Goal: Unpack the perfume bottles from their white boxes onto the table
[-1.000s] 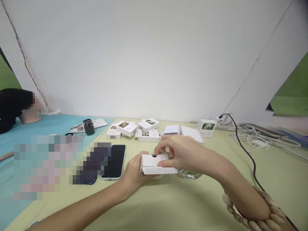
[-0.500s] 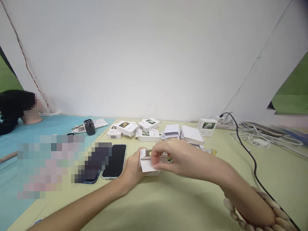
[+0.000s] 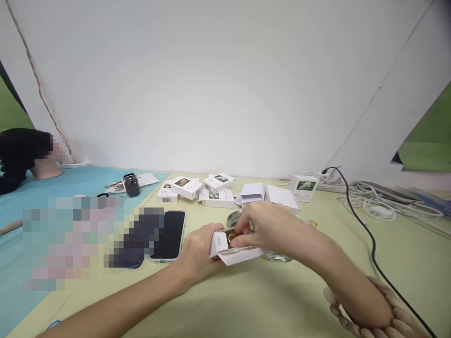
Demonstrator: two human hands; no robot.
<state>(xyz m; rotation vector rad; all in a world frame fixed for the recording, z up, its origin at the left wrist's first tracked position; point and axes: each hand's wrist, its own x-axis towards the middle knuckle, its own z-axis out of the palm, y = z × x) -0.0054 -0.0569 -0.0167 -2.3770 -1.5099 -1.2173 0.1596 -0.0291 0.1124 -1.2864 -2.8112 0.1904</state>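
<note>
1. An open white box point(image 3: 220, 241) was in the left hand point(image 3: 201, 248), just over the near-middle part of the counter point(image 3: 246, 300); whether its underside touched the surface could not be told. One long flap hung out toward the person.
2. Inside the box's opening showed a round gold-coloured piece point(image 3: 231, 238).
3. Of the two hands, the left was closed around the box's left end. The right hand point(image 3: 257, 223) reached into the opening, thumb and fingers close together at the gold piece; whether they gripped it could not be told.
4. A clear glass vessel point(image 3: 278, 257) stood partly hidden below the right wrist, and another glass piece point(image 3: 233, 218) showed just behind the box.
5. Left of the left hand lay a phone point(image 3: 169, 234), dark screen up.
6. Farther back, several white boxes with flower pictures point(image 3: 186, 188) lay piled together, two open white boxes point(image 3: 252, 191) lay right of them, and a picture box point(image 3: 304, 188) stood upright.
7. At far left, a blue cloth point(image 3: 81, 176) carried a dark jar point(image 3: 131, 186) and a black-haired mannequin head point(image 3: 26, 150).
8. White cables point(image 3: 362, 206) lay coiled at right.
</note>
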